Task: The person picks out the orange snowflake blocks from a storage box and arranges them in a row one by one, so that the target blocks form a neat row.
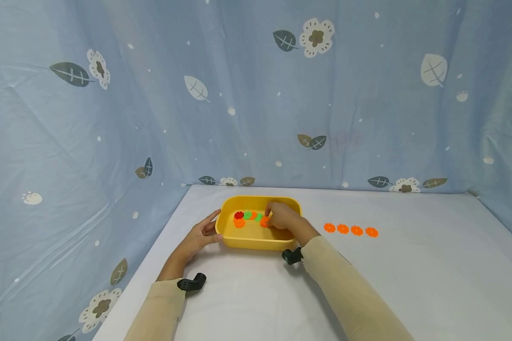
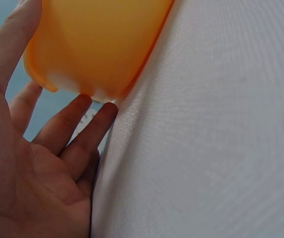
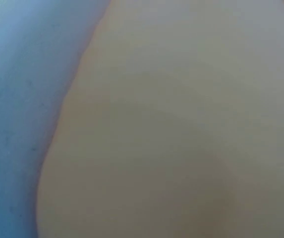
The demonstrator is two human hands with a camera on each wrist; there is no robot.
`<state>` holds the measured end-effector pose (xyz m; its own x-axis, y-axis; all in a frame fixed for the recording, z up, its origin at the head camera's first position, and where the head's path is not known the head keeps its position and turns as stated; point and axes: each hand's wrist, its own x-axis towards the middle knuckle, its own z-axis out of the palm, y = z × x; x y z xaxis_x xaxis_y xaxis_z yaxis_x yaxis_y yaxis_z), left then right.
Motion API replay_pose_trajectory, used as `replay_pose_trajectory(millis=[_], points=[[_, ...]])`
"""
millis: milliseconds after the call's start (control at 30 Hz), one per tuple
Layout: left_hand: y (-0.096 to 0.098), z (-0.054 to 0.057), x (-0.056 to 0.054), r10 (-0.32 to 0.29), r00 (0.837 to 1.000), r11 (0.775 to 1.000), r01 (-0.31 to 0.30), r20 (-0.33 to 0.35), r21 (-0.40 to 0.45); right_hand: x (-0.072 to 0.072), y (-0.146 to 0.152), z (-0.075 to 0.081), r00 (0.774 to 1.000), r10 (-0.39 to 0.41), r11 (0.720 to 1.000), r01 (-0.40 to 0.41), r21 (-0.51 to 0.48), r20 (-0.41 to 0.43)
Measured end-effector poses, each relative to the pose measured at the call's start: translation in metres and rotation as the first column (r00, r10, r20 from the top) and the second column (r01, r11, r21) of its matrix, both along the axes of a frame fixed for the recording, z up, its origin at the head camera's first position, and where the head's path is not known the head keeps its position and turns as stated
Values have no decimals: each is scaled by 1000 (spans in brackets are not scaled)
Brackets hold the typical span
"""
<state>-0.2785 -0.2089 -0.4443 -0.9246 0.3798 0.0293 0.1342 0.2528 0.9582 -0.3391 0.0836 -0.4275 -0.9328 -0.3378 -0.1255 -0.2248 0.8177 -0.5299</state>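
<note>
My left hand (image 1: 198,239) rests against the left end of a yellow plastic tray (image 1: 256,244). In the left wrist view its spread, nearly straight fingers touch the tray's end wall, and the thumb lies along another side. My right hand (image 1: 283,217) reaches over the tray's right side, its fingertips curled at an orange flower-shaped disc (image 1: 264,221) that they partly cover. Left of it in the tray lie a red disc (image 1: 239,215), another orange disc (image 1: 239,223) and a green disc (image 1: 247,215), among several. The right wrist view is filled by a blurred beige surface.
Several orange flower-shaped discs (image 1: 343,228) lie in a row on the white tabletop (image 1: 409,274), right of the tray. A blue patterned curtain (image 1: 256,118) hangs behind the table and along its left. Black wrist cameras (image 1: 192,283) sit at both beige sleeves.
</note>
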Motion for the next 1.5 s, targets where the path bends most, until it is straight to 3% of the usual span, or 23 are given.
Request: replay_pose_trajectory(millis=[300, 533, 667, 933, 1500], points=[[1, -4, 0, -5, 1000, 1000, 5, 0, 7, 5, 6, 9, 1000, 4, 999, -3, -36, 24], [-4, -26, -13, 26, 1000, 1000, -26, 4, -10, 13, 14, 28, 1000, 31, 999, -31, -27, 2], [-6, -31, -14, 46, 999, 999, -46, -1, -19, 16, 20, 36, 1000, 25, 999, -25, -32, 5], [-7, -29, -14, 57, 998, 998, -58, -28, -19, 19, 33, 48, 1000, 4, 999, -4, -34, -11], [-8, -28, -16, 55, 998, 998, -55, -15, -13, 26, 81, 55, 997, -78, 979, 80, -188, 18]])
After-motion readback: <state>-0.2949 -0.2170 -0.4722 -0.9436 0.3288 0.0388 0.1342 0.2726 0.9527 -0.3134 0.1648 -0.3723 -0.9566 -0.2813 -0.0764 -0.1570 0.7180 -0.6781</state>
